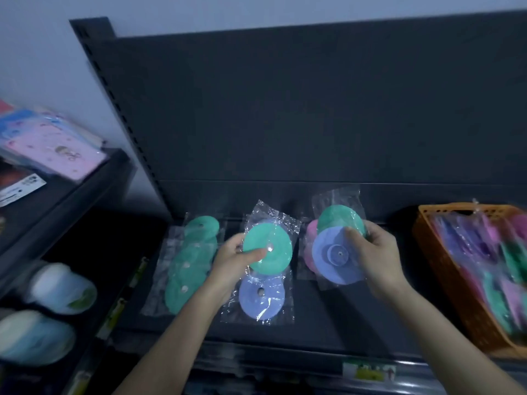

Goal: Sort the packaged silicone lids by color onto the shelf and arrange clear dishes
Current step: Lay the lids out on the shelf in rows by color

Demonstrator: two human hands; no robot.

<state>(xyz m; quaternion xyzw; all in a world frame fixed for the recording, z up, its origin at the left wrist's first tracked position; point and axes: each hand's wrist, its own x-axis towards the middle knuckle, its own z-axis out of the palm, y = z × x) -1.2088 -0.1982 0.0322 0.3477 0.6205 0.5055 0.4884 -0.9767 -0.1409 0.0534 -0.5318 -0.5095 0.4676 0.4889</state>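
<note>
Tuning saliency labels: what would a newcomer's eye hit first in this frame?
The hands mid-frame: the left hand holds a packaged green lid, and the right hand grips a purple lid pack with a second green lid behind it. Next come the row of green lids lying left on the dark shelf and the orange basket of mixed packs at the right edge.

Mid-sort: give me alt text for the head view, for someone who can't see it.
Over a dark shelf, the left hand holds a green packaged lid and the right hand holds a blue packaged lid with a second green lid behind. A row of green lids lies at left, an orange basket of more lids at right.
</note>
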